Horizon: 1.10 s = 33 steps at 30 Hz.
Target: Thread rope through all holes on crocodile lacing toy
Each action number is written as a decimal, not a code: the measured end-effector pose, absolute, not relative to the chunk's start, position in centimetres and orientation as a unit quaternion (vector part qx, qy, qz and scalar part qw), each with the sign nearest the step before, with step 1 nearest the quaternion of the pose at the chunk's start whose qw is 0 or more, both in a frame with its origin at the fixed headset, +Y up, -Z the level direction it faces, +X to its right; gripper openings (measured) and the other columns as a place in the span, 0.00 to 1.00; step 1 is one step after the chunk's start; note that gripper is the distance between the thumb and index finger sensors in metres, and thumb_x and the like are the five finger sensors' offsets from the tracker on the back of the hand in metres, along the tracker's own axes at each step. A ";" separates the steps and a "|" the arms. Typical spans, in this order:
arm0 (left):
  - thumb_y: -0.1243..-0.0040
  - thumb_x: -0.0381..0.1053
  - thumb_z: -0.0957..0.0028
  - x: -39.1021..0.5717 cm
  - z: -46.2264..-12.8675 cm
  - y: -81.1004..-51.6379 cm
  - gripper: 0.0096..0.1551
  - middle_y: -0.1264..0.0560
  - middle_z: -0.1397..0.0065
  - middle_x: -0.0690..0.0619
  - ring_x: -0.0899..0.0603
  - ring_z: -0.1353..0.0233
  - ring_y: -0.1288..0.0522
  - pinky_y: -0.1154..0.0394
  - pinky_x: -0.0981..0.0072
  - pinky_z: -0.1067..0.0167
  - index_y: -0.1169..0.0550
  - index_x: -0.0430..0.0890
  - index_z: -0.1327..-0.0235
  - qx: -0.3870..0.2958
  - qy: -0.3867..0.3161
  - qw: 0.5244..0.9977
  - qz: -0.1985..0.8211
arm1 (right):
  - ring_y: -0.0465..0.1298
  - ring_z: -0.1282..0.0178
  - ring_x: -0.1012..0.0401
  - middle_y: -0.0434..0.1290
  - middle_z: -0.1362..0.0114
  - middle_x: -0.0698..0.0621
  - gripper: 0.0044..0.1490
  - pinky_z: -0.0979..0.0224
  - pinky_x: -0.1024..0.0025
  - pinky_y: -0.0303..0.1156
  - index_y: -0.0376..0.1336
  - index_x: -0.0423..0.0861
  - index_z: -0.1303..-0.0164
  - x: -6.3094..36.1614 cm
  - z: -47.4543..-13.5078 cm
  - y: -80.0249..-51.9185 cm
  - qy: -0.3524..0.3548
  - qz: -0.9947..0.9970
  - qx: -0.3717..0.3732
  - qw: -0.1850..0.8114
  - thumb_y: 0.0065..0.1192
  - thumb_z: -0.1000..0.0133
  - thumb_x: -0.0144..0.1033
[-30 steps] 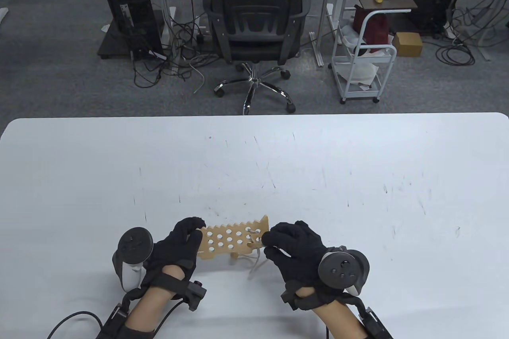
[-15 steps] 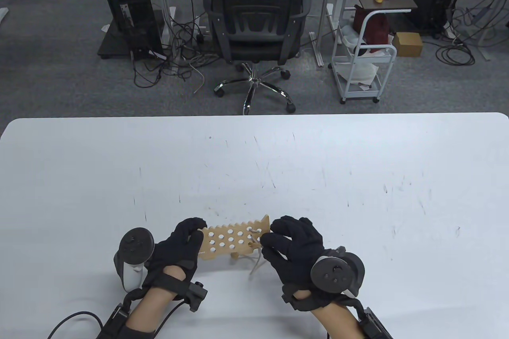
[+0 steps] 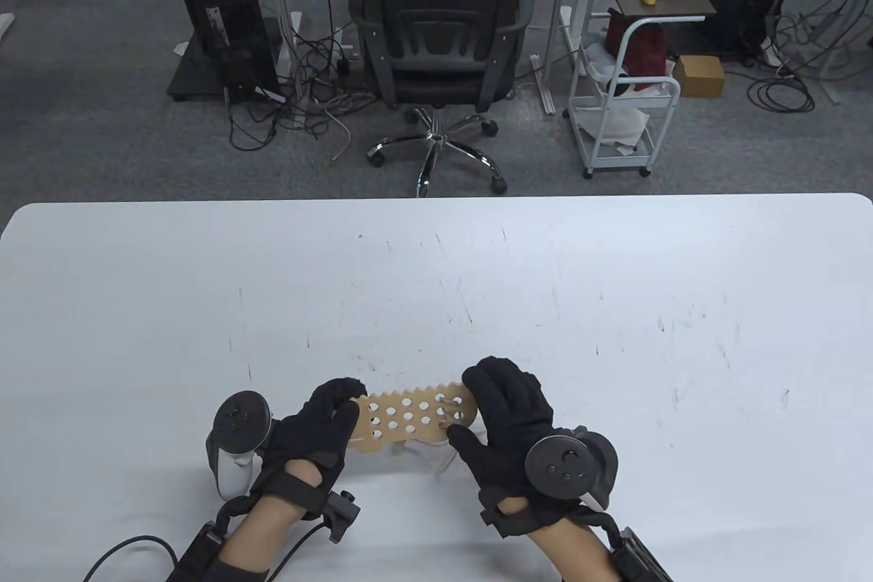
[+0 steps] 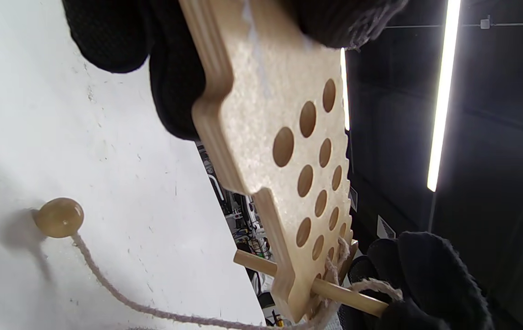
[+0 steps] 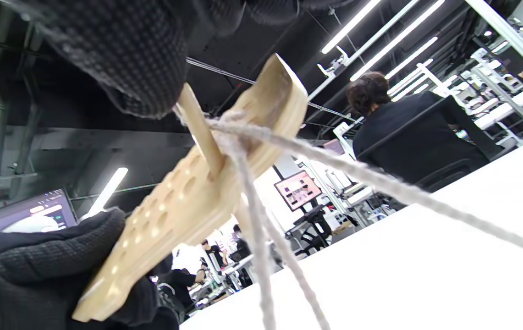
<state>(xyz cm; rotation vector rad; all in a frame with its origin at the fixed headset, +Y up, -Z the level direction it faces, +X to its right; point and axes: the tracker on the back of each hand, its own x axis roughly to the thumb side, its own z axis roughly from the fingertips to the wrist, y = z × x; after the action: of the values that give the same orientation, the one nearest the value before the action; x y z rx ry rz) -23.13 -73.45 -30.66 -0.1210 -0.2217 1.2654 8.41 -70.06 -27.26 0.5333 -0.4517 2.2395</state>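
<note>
Crocodile lacing toy (image 3: 409, 419) held up off the desk (image 3: 614, 309), between the 2 hands. Left hand (image 3: 317, 428) gripping 1 end of the board, fingers (image 4: 174, 87) wrapped over its edge. Right hand (image 3: 508, 408) at the other end, fingers (image 5: 142, 59) closed narrow on the wooden needle (image 4: 334, 289), which pokes through a hole just beside them.

Rope (image 5: 380, 183) already laced through a couple of holes near the right fingers; most holes toward the left fingers bare, so likely early in the task. Slack trailing down from the board to the desk below, ending in a round wooden bead (image 4: 58, 217) lying there, well apart from both hands.

Handling, as a judgement: board thin, stiff, light plywood, best pinched by its edge or solid end, clear of the holes. Rope soft and limp, useless to push, so best led by the rigid needle, taken near its tip once through. Fibres fuzzy, likely to drag and snag on hole edges. Bead apparently acting as a stopper at the far end.
</note>
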 end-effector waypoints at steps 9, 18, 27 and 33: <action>0.44 0.54 0.54 -22.5 -30.6 -73.3 0.30 0.21 0.42 0.53 0.45 0.48 0.16 0.27 0.45 0.34 0.29 0.52 0.35 -0.060 -0.134 0.788 0.598 | 0.34 0.20 0.37 0.24 0.19 0.39 0.69 0.27 0.31 0.33 0.26 0.40 0.25 8.2 -27.7 -70.9 -0.138 0.894 0.184 0.384 0.74 0.49 0.44; 0.44 0.54 0.53 -22.8 -30.5 -73.3 0.30 0.21 0.42 0.52 0.45 0.48 0.16 0.27 0.45 0.34 0.29 0.52 0.35 -0.053 -0.123 0.791 0.598 | 0.34 0.20 0.37 0.27 0.18 0.38 0.68 0.26 0.31 0.34 0.29 0.40 0.24 8.3 -27.8 -71.0 -0.126 0.883 0.191 0.410 0.73 0.49 0.48; 0.45 0.54 0.53 -23.4 -30.6 -72.9 0.30 0.21 0.42 0.53 0.45 0.48 0.16 0.27 0.46 0.34 0.29 0.52 0.35 -0.038 -0.115 0.787 0.605 | 0.38 0.20 0.36 0.31 0.17 0.37 0.61 0.26 0.31 0.36 0.32 0.40 0.22 10.1 -28.6 -71.4 -0.127 0.843 0.149 0.501 0.64 0.46 0.55; 0.45 0.54 0.53 -23.9 -30.6 -72.6 0.30 0.21 0.42 0.53 0.45 0.48 0.16 0.27 0.46 0.34 0.29 0.52 0.35 -0.032 -0.112 0.781 0.613 | 0.46 0.21 0.35 0.42 0.17 0.36 0.50 0.27 0.31 0.39 0.43 0.40 0.21 11.6 -29.5 -72.5 -0.111 0.811 0.099 0.566 0.60 0.44 0.51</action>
<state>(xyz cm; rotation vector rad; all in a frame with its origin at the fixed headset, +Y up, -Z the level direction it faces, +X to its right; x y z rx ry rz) -23.92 -72.63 -30.64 -0.0683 -0.2413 1.3252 11.61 -72.52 -29.55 0.2324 -0.2602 1.9076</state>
